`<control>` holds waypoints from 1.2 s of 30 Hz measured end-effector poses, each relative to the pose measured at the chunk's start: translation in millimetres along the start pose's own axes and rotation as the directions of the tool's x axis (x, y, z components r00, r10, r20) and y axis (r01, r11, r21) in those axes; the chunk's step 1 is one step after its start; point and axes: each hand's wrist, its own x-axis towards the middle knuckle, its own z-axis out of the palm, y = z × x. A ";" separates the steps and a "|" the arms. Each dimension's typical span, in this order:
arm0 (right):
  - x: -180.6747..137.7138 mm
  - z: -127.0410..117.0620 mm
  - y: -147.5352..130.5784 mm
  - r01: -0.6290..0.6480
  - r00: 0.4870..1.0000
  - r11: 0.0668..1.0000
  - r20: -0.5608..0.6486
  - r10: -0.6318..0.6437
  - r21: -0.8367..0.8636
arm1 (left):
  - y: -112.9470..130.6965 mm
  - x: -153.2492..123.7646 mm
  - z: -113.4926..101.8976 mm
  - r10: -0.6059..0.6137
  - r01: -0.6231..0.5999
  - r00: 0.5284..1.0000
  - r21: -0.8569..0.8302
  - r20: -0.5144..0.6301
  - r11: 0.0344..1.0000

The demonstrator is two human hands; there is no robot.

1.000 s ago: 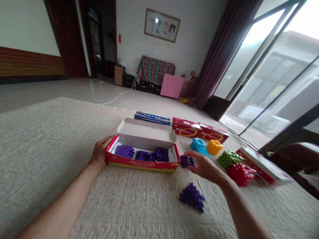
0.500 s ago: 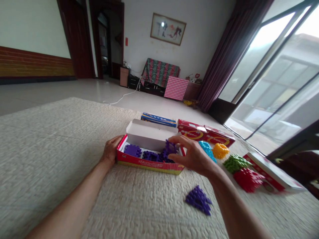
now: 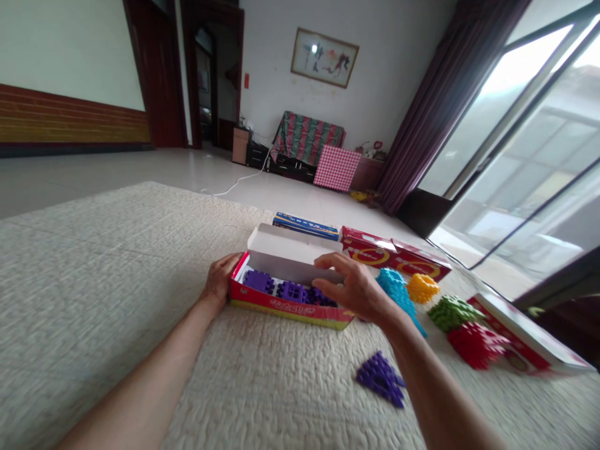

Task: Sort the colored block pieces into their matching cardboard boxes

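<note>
An open red and yellow cardboard box (image 3: 290, 311) lies on the quilted cover, its white lid flap (image 3: 295, 253) raised at the back. Several purple interlocking plastic pieces (image 3: 259, 282) fill its inside. My left hand (image 3: 220, 280) grips the box's left end. Over the right end hovers my right hand (image 3: 354, 286), thumb and fingers apart, with purple pieces just below the fingertips and nothing visible between them. A stack of purple pieces (image 3: 380, 379) rests on the cover in front of the box, near my right forearm.
Behind the box stand a blue box (image 3: 307, 227) and red boxes (image 3: 394, 253). To the right lie stacks of blue (image 3: 398, 294), yellow (image 3: 422, 287), green (image 3: 454, 312) and red pieces (image 3: 477, 345), beside a white and red box (image 3: 532, 334).
My right hand has let go of a purple piece, which now lies lower in the box. My left hand stays at the box's left end. The whole view has shifted slightly.
</note>
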 end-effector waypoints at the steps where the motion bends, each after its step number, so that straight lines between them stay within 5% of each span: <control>1: -7.6 -8.6 6.5 -0.014 0.998 1.000 -0.054 0.013 -0.021 | 0.0 0.0 0.3 -0.004 0.004 1.000 -0.010 -0.003 1.000; 5: -48.0 -34.7 51.6 -0.180 0.974 0.981 -0.152 0.167 -0.070 | -1.9 1.1 0.8 -0.025 0.023 0.999 -0.053 -0.026 0.998; 11: -88.2 -35.4 97.5 -0.196 0.958 0.965 0.178 0.226 -0.173 | -5.0 2.2 1.2 -0.058 0.054 0.998 -0.119 -0.033 0.991; 26: -86.7 -17.3 102.5 -0.177 0.943 0.947 0.229 0.241 -0.269 | -1.7 2.0 0.4 -0.019 0.017 0.999 -0.045 -0.047 0.999; 36: -77.0 -40.4 81.7 -0.175 0.984 0.946 -0.026 0.174 -0.273 | 6.5 -3.0 4.6 -0.062 0.059 0.996 -0.045 -0.068 0.997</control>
